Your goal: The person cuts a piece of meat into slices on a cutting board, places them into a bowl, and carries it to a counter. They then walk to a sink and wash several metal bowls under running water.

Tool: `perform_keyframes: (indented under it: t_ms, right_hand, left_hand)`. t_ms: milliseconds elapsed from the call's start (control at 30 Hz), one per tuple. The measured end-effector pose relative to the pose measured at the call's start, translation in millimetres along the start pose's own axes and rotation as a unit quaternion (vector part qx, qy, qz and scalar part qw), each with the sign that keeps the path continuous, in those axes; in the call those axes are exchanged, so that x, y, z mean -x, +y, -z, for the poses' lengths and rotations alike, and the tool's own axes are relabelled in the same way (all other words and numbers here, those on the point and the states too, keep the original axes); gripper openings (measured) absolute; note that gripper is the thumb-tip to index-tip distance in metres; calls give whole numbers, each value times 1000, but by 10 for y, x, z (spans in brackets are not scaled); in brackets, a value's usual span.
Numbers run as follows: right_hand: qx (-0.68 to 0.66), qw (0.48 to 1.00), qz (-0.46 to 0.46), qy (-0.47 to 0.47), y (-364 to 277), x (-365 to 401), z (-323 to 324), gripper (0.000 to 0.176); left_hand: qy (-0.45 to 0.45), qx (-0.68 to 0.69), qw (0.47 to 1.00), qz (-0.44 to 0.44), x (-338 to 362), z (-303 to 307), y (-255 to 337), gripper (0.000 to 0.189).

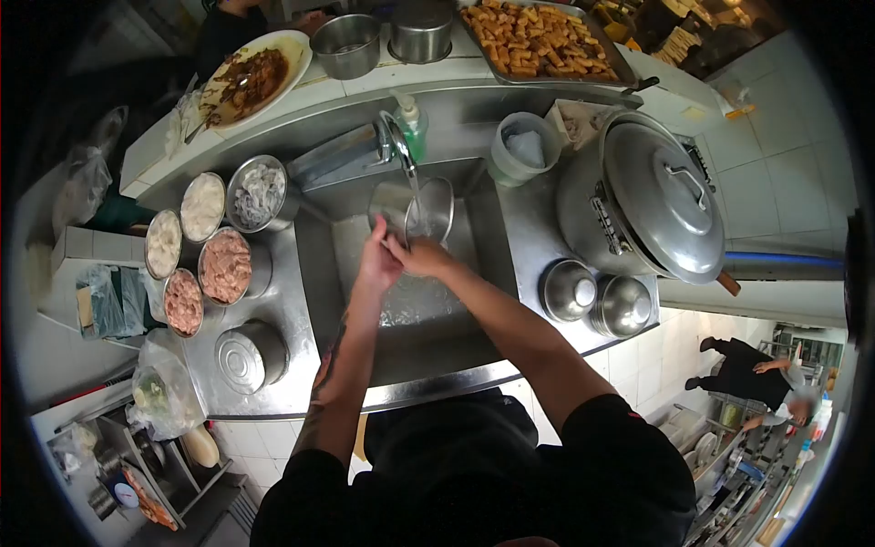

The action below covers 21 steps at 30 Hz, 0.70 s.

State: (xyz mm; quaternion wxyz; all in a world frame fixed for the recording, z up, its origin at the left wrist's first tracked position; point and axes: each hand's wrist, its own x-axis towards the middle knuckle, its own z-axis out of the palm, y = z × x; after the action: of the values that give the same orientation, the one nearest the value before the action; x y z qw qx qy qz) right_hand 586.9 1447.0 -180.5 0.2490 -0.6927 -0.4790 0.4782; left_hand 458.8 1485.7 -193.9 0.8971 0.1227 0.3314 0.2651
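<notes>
Over the sink (351, 342), a metal pot (390, 198) lies tilted with its mouth toward the right. Water runs from the curved faucet (395, 137) into it. My right hand (425, 258) is closed on the near side of the pot's rim. Close beside it, my left hand (377, 259) grips the pot's near left side, thumb pointing up along the metal; its other fingers are partly hidden. Water splashes on the sink floor below my hands.
Metal containers of raw minced meat (225, 265) and pale food stand left, near a lidded pot (251, 356). Right are a large stockpot (583, 219) and upturned bowls (567, 290). A soap bottle (411, 128) stands behind. Another person (752, 374) is at far right.
</notes>
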Motion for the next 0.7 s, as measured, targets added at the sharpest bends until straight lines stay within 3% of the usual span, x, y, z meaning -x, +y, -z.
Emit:
perform_keyframes:
  t_ms: [33, 67, 100, 133, 167, 200, 233, 267, 300, 367, 400, 433, 467, 500, 533, 567, 600, 633, 667, 700]
  right_hand:
    - [-156, 985, -69, 4, -319, 182, 124, 88]
    - [-309, 941, -135, 30, -686, 386, 270, 87]
    - [-313, 939, -139, 35, -593, 371, 183, 87]
    - [-273, 958, -41, 75, -504, 287, 76, 87]
    - [-231, 965, 55, 113, -394, 227, -19, 87]
    - [18, 1000, 6, -16, -370, 392, 135, 88]
    - [151, 982, 108, 43, -352, 623, 245, 93]
    - [96, 992, 82, 0, -14, 325, 108, 95]
    - [-43, 999, 11, -3, -113, 269, 126, 96]
    - [-344, 935, -75, 30, -520, 339, 195, 100]
    - [-495, 863, -87, 52, -838, 471, 249, 102]
    - [-496, 862, -87, 53, -764, 482, 269, 102]
    - [-172, 985, -19, 8, -581, 525, 264, 102]
    - [178, 982, 56, -39, -382, 520, 289, 103]
    - [172, 962, 196, 78, 17, 447, 184, 94]
    - [173, 961, 199, 79, -97, 368, 242, 94]
    - [-51, 998, 12, 40, -325, 298, 336, 89]
    - [-272, 946, -179, -2, -590, 347, 439, 85]
    - [-316, 939, -122, 56, -1051, 669, 575, 87]
    - [-314, 940, -121, 57, -969, 612, 555, 87]
  left_hand:
    - [-1, -1, 1000, 1, 30, -38, -56, 68]
    - [54, 17, 998, -2, 108, -147, -167, 71]
    - [108, 34, 994, -4, 192, -290, -250, 75]
    - [40, 47, 997, -56, 297, -484, -238, 80]
    - [40, 44, 997, -53, 260, -466, -158, 80]
    - [-7, 29, 999, -30, 209, -401, -10, 79]
    - [-58, 17, 998, -13, 144, -357, 104, 79]
    - [-51, -1, 998, 39, 148, -297, 96, 83]
    - [-52, -2, 998, 38, 159, -326, 45, 83]
    - [146, -6, 988, 52, 248, -390, -177, 88]
    - [52, 22, 998, 4, 311, -399, -245, 90]
    - [52, 21, 998, 5, 269, -407, -163, 90]
    - [-18, 25, 1000, 2, 225, -390, -18, 88]
    - [-91, 31, 995, -7, 192, -391, 112, 87]
    - [-56, 36, 996, 53, 225, -388, 178, 84]
    - [-58, 34, 997, 49, 266, -445, 132, 84]
    - [12, -4, 1000, 21, 342, -515, -14, 84]
    - [83, -42, 996, -5, 406, -541, -133, 85]
    - [57, -1, 998, 8, 307, -377, -284, 83]
    - [55, 0, 998, 7, 274, -410, -226, 83]
